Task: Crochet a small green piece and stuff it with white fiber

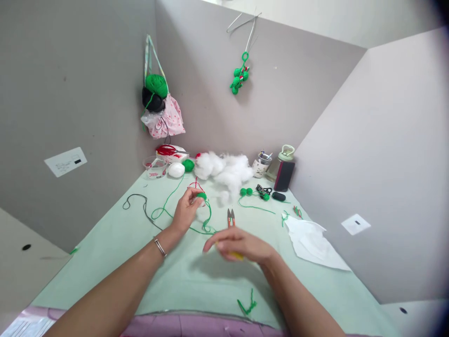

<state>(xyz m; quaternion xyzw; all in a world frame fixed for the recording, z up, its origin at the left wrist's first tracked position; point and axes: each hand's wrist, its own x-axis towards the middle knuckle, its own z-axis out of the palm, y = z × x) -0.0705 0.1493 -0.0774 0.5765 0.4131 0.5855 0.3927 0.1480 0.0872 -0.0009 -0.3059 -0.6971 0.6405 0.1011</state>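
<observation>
My left hand [186,210] is raised over the green table mat [115,243] and pinches a small green crochet piece [201,196] with red thread at its top. Green yarn [206,220] trails from the piece down onto the mat. My right hand [238,245] hovers low over the mat, blurred, with its fingers closed on a thin yellow-handled tool [237,255], likely a crochet hook. Small thread snips [230,218] lie on the mat just beyond my right hand.
A heap of white stuffing [224,171], white and green balls [182,167], a cup of tools [261,164], a bottle [283,161] and a dark phone [284,176] line the back. White paper [312,243] lies at right. Green crochet pieces [239,77] and a bag with yarn [157,100] hang on the walls.
</observation>
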